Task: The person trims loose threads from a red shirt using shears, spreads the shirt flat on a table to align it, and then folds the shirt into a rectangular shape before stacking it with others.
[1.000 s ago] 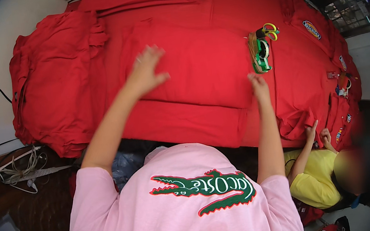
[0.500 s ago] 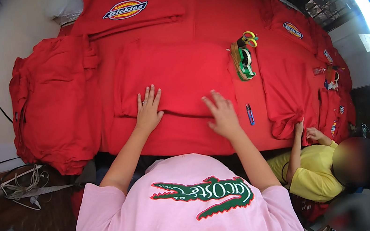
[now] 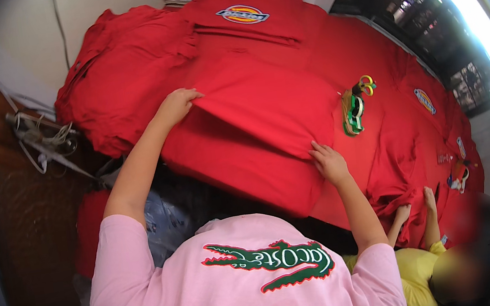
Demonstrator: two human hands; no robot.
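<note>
A folded red garment (image 3: 275,98) lies before me, and its near edge is lifted off the red cloth below. At the edge's left corner, my left hand (image 3: 182,103) pinches the fabric. My right hand (image 3: 329,162) grips the same edge near its right corner, with fingertips curled over it. Between the two hands the raised edge leaves a dark fold above the lower layer (image 3: 247,171). Just right of the garment stands a green tape dispenser (image 3: 352,116), with yellow-handled scissors (image 3: 367,85) at its far end.
Heaped red garments (image 3: 127,69) lie at the left, and a folded red stack with a badge (image 3: 251,17) at the back. At right, a co-worker in a yellow top (image 3: 416,282) handles red cloth (image 3: 397,191). Tangled cables (image 3: 49,140) hang at far left.
My hands went from resting flat on the garment to holding its near edge, which has risen. The view has turned. The blue thread snips no longer show.
</note>
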